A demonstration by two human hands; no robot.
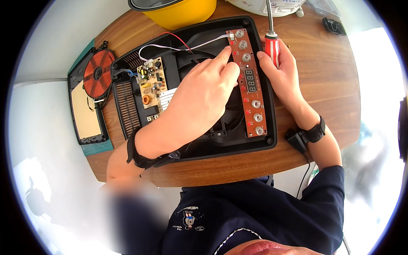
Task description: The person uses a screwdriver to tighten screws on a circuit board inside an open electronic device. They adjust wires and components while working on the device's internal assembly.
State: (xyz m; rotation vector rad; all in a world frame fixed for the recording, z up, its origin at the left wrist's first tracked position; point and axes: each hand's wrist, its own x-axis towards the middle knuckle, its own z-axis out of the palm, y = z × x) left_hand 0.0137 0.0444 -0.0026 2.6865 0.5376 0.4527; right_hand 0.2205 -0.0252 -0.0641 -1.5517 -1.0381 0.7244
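Observation:
In front of me lies the opened black base of an induction cooker (191, 152). A long reddish-brown control board (258, 111) with spring contacts, small red lights and a digit display sits along its right side. My left hand (203, 91) reaches across the base. Its index finger is stretched out onto the board's upper left edge near a white plug, with the thumb apart and nothing visibly held. My right hand (284, 72), at the base's right edge, is closed on a screwdriver (272, 50) with a red and white handle, its shaft pointing away from me.
A tan circuit board (151, 83) sits in the base's left part, wired to the control board. Further left, a copper coil (98, 73) rests on a panel (87, 112). A yellow container (182, 16), white appliance (280, 7) and black part (333, 26) stand at the back.

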